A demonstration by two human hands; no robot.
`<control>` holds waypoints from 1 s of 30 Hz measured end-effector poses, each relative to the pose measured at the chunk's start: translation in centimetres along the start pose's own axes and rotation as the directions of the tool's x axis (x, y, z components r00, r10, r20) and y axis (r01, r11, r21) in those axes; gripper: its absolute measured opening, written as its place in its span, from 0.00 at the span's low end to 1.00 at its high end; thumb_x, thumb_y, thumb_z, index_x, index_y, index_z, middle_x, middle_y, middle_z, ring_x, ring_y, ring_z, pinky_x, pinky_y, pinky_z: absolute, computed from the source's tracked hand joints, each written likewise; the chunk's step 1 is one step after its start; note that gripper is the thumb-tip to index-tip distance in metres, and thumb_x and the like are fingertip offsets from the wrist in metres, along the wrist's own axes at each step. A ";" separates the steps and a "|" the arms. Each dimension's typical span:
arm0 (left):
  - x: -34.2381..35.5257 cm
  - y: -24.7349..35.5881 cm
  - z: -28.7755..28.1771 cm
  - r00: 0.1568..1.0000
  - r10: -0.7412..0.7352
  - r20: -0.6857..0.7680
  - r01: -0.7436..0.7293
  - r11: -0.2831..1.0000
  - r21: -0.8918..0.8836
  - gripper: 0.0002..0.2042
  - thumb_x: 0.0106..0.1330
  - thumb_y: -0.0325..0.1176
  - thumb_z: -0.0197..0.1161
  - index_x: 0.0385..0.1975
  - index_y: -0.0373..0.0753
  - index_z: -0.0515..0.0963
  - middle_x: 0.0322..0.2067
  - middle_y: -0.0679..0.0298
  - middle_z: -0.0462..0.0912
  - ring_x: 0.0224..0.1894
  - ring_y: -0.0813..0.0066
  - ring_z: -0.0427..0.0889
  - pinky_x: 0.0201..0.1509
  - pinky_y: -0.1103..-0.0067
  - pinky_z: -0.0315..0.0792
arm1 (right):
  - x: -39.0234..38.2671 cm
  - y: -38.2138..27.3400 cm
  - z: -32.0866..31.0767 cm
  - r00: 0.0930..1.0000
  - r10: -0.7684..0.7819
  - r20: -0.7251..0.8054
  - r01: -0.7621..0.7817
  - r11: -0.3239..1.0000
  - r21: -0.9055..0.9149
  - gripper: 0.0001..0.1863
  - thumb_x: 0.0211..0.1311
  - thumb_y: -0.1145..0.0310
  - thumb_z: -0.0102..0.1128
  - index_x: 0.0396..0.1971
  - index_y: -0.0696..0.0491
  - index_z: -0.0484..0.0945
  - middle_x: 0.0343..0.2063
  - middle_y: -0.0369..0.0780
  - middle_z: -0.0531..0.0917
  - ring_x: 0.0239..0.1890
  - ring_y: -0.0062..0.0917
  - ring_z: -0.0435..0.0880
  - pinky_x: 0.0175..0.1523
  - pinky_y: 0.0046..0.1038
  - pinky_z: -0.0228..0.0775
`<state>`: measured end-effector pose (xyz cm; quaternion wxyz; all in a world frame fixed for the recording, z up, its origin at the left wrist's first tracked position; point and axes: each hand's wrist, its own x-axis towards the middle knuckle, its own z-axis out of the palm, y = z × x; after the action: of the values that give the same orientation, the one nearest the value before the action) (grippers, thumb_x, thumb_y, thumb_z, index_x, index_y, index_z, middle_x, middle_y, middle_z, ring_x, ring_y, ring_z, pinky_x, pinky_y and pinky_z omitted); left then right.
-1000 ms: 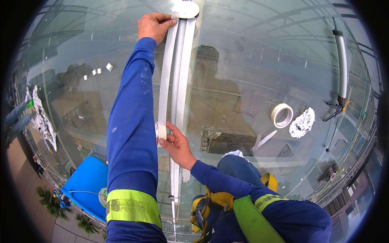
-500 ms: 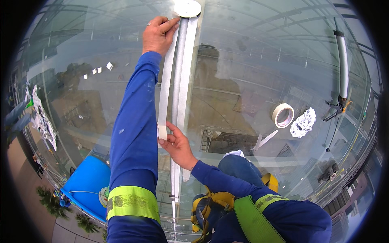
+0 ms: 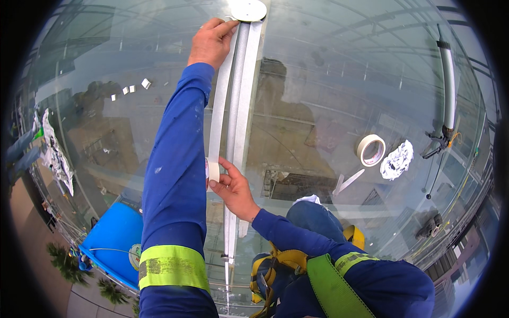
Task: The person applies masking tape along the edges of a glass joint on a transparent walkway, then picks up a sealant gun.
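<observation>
At the far end of a glass joint (image 3: 233, 100), my left hand (image 3: 211, 43) pinches the end of a strip of masking tape (image 3: 219, 100) beside a round white cap (image 3: 249, 10). The strip runs back toward me, stretched along the left side of the joint, to a roll of masking tape (image 3: 213, 172). My right hand (image 3: 236, 196) holds that roll between thumb and fingers; my left sleeve covers part of it. Another pale strip of tape (image 3: 246, 111) lies along the joint's right side.
On the glass to the right lie a second tape roll (image 3: 370, 150), a crumpled white rag (image 3: 397, 160), a loose tape piece (image 3: 350, 182) and a caulking gun (image 3: 447, 90). Small white blocks (image 3: 132, 89) and a spotted cloth (image 3: 56, 153) are at left. A blue container (image 3: 114, 241) stands lower left.
The view has shifted slightly. My left fingertips press in a little closer by the white cap, while my right hand keeps the roll in nearly the same place.
</observation>
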<state>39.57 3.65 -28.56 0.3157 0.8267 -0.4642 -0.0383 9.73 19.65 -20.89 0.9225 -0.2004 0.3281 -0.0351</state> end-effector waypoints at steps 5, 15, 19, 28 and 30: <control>0.0 0.2 0.2 0.998 0.045 -0.042 -0.040 0.992 0.122 0.09 0.71 0.35 0.64 0.47 0.50 0.86 0.38 0.65 0.84 0.38 0.64 0.84 0.44 0.71 0.78 | -0.1 -0.2 -0.1 1.000 -0.001 0.001 0.001 1.000 -0.022 0.34 0.73 0.77 0.59 0.74 0.54 0.55 0.44 0.39 0.86 0.49 0.21 0.83 0.59 0.27 0.73; 0.2 1.0 -0.4 1.000 0.024 -0.014 -0.023 0.998 0.054 0.14 0.73 0.35 0.61 0.56 0.58 0.82 0.36 0.66 0.84 0.36 0.63 0.84 0.42 0.70 0.80 | 0.0 -0.5 -0.3 1.000 -0.008 -0.005 0.008 1.000 -0.022 0.35 0.72 0.77 0.59 0.74 0.55 0.55 0.44 0.39 0.86 0.49 0.21 0.83 0.60 0.28 0.74; 0.9 0.3 -0.9 0.999 0.027 0.025 -0.030 0.992 0.124 0.15 0.73 0.35 0.61 0.57 0.60 0.81 0.35 0.66 0.83 0.35 0.64 0.83 0.43 0.69 0.80 | -0.1 -0.5 -0.1 1.000 0.001 0.011 -0.001 1.000 -0.007 0.34 0.72 0.77 0.59 0.74 0.55 0.55 0.44 0.41 0.86 0.49 0.23 0.84 0.60 0.29 0.74; -1.9 1.3 -4.3 0.936 -0.317 0.153 0.351 0.869 -0.349 0.15 0.64 0.39 0.74 0.45 0.37 0.86 0.34 0.65 0.86 0.35 0.77 0.82 0.44 0.77 0.78 | -0.2 -0.2 0.1 1.000 -0.006 -0.029 0.005 0.999 -0.049 0.36 0.72 0.75 0.60 0.74 0.56 0.54 0.42 0.40 0.86 0.48 0.21 0.84 0.56 0.27 0.74; -3.6 3.7 -5.5 0.784 -0.494 0.376 0.567 0.817 -0.107 0.21 0.53 0.43 0.81 0.38 0.32 0.86 0.32 0.63 0.86 0.36 0.77 0.82 0.44 0.78 0.78 | -0.1 -0.2 -0.5 0.998 -0.032 -0.057 0.028 0.997 -0.070 0.35 0.72 0.75 0.60 0.74 0.56 0.54 0.42 0.41 0.86 0.47 0.21 0.84 0.56 0.27 0.74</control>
<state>36.73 7.81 -22.97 0.2964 0.8663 -0.2508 -0.3141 9.36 19.25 -21.15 0.9044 -0.2361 0.3529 -0.0434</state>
